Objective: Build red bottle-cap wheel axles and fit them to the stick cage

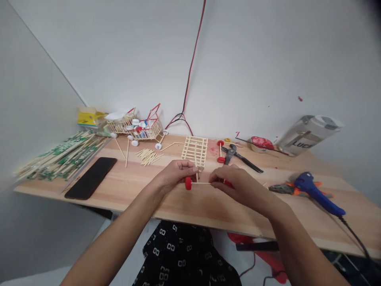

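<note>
Near the front of the table, my left hand (pixel 180 171) is closed, thumb and fingers pinching a thin wooden stick (pixel 197 177) that points away from me. Crosswise at its near end lies a wooden axle stick (pixel 201 183) with a red bottle-cap wheel (pixel 188 183) on its left end. My right hand (pixel 228 178) is closed around the axle's right part, where a bit of red shows under the fingers. Just beyond my hands lies a lattice panel of glued sticks (pixel 195 147). To its right stands another axle with red cap wheels (pixel 220 151).
Pincers (pixel 235 155), pliers (pixel 281 188) and a blue glue gun (pixel 317 192) lie at right. Short sticks (pixel 147 156), a black phone (pixel 91 177) and packaged sticks (pixel 59 157) are at left. Behind them stands a small stick cart (pixel 149 131) holding bottle caps.
</note>
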A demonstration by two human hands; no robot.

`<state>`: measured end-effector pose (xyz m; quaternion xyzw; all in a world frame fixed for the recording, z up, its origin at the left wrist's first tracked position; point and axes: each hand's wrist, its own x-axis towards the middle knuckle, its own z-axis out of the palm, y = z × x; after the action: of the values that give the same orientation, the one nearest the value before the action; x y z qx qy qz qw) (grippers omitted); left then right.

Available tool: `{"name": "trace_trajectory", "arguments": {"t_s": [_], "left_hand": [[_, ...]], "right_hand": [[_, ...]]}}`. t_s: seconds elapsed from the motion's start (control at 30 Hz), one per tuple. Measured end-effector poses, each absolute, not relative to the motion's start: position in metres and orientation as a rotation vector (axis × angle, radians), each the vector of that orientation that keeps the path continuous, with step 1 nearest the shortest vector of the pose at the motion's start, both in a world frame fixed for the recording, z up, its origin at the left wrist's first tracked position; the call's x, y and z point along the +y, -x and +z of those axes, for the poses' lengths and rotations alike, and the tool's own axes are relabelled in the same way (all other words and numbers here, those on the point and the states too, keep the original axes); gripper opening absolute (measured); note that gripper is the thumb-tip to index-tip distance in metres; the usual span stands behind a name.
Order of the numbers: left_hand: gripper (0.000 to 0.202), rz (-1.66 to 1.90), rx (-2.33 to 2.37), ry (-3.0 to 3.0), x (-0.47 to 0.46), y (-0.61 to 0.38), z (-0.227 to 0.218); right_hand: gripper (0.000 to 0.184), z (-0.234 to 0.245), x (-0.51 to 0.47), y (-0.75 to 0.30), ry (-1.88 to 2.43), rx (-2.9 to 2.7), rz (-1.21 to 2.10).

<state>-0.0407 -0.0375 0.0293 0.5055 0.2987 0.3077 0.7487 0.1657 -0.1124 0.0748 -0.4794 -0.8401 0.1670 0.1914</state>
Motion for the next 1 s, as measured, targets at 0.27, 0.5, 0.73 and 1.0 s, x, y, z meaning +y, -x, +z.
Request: {"name": "trace_trajectory", "arguments": {"t_s": [0.27,0.5,0.73,1.0], "left_hand": [[0.033,0.618,0.702,-1.174,-0.04,0.044,0.036],[0.035,0.605,0.716,-1.232,-0.042,0.043,0.036],[0.034,0.583,0.719,-1.26,-0.044,0.041,0.034],[0.034,0.585,0.704,-1.284,-0.045,0.042,0.032]], "right_hand": [[0.019,0.073,-0.114,-0.164,1.345,-2.415,0.43],[0.026,0.069,-0.117,-0.163,1.287,-2.454,0.391],[0.03,0.064,-0.116,-0.167,1.249,-2.534,0.357],[0.029,0.058,-0.113,-0.165,1.279,-2.591,0.274]]}}
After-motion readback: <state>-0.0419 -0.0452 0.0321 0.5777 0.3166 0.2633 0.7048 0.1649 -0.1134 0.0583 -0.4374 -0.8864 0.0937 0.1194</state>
